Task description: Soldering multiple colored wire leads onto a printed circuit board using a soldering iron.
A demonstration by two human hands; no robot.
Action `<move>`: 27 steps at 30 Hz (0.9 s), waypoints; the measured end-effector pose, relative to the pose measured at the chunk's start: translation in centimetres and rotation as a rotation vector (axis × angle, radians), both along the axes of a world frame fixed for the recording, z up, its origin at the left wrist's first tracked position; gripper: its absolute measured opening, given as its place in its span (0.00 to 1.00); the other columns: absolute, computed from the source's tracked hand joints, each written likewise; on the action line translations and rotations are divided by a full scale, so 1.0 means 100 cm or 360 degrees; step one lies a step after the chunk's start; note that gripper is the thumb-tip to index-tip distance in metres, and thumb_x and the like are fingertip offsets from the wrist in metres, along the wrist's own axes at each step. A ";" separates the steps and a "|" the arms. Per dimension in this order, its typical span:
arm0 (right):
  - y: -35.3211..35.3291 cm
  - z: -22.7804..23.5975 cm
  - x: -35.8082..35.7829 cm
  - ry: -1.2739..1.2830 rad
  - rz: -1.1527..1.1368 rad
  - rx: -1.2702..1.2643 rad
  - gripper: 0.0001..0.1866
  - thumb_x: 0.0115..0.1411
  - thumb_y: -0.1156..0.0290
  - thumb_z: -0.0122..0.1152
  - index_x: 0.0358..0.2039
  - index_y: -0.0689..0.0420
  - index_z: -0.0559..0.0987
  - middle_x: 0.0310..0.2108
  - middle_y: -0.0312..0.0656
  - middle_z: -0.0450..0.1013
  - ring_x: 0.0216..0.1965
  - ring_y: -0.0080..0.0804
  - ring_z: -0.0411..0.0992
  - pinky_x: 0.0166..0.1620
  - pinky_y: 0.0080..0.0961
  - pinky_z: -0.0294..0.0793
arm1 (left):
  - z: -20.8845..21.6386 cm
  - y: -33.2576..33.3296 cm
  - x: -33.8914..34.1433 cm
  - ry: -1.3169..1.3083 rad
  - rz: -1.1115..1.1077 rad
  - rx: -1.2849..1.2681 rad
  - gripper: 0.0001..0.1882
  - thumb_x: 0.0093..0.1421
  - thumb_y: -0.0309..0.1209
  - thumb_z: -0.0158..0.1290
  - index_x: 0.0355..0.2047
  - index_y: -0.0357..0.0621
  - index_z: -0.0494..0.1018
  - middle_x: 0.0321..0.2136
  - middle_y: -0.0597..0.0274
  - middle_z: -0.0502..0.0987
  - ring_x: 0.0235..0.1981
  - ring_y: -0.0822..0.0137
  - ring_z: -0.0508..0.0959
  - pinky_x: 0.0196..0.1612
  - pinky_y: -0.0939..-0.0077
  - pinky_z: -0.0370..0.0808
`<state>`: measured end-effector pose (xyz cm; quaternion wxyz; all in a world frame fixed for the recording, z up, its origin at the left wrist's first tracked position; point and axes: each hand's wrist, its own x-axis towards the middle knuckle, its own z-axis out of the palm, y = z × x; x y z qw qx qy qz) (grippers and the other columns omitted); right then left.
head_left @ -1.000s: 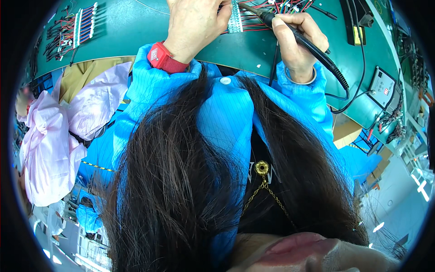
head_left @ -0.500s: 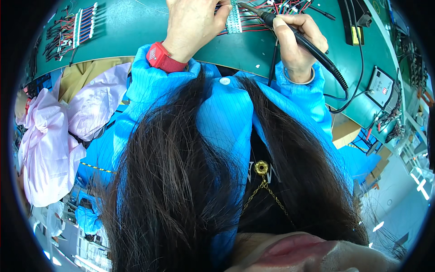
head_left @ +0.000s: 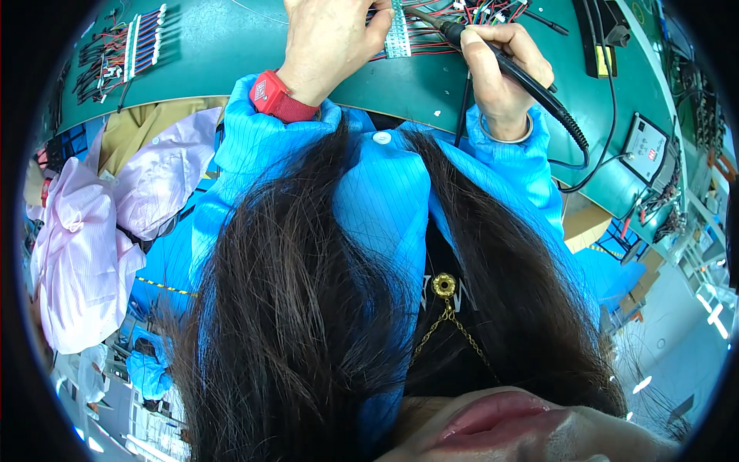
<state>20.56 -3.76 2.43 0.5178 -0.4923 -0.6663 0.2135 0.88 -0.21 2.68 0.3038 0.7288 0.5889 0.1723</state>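
My right hand (head_left: 504, 73) grips a soldering iron (head_left: 454, 32) with a black handle and cable. Its dark tip end points left, over a narrow pale-green circuit board strip (head_left: 397, 35) lined with small pads. Red and black wires (head_left: 431, 45) run from the strip's right side, some with white connectors farther off. Left of the strip is my left hand (head_left: 327, 42), its thumb and fingers closed together near the board's edge. What they pinch is hidden at the upper rim. A thin, pale wire (head_left: 258, 14) runs toward this hand from the left.
A second wired board strip (head_left: 132, 48) lies at left on the green work mat (head_left: 219, 58). A control box (head_left: 647, 148) with a cable sits at right, below a black holder with a yellow sponge (head_left: 606, 61). Another person's pink sleeve (head_left: 77, 254) is at far left.
My right hand and the soldering iron have shifted very slightly left. My left hand stays almost in place beside the board strip.
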 end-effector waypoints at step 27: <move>-0.025 0.010 -0.016 0.0076 0.0348 0.0056 0.07 0.51 0.76 0.69 0.32 0.59 0.83 0.24 0.38 0.65 0.22 0.25 0.59 0.26 0.18 0.61 | 0.000 -0.061 0.005 -0.0911 -0.0097 0.1023 0.09 0.47 0.24 0.65 0.30 0.48 0.83 0.21 0.72 0.71 0.23 0.72 0.68 0.30 0.78 0.66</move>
